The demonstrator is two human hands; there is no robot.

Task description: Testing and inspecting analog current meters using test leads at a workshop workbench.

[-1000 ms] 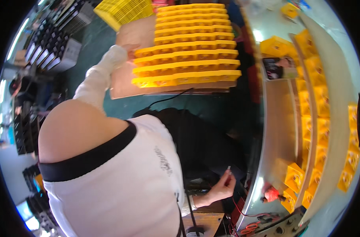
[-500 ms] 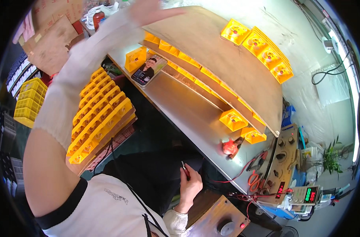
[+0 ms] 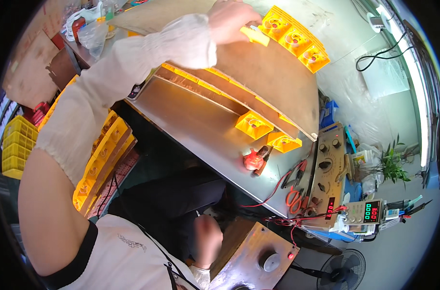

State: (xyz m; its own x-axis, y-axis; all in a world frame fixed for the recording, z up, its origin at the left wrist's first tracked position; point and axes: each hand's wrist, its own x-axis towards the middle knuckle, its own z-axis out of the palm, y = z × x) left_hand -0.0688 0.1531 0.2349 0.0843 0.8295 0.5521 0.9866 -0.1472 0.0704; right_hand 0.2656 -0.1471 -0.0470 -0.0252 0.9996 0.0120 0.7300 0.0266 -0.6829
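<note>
Up on the top shelf, the left hand pinches a yellow part beside the yellow fans, seemingly lifting it off; the right hand curls loosely, contents unclear.

The left hand has reached the shelf top — now closed on a yellow part; earlier it was open.

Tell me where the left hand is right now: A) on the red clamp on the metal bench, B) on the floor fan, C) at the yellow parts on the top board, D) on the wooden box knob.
C: the left hand grips a yellow part on the top board.
</note>
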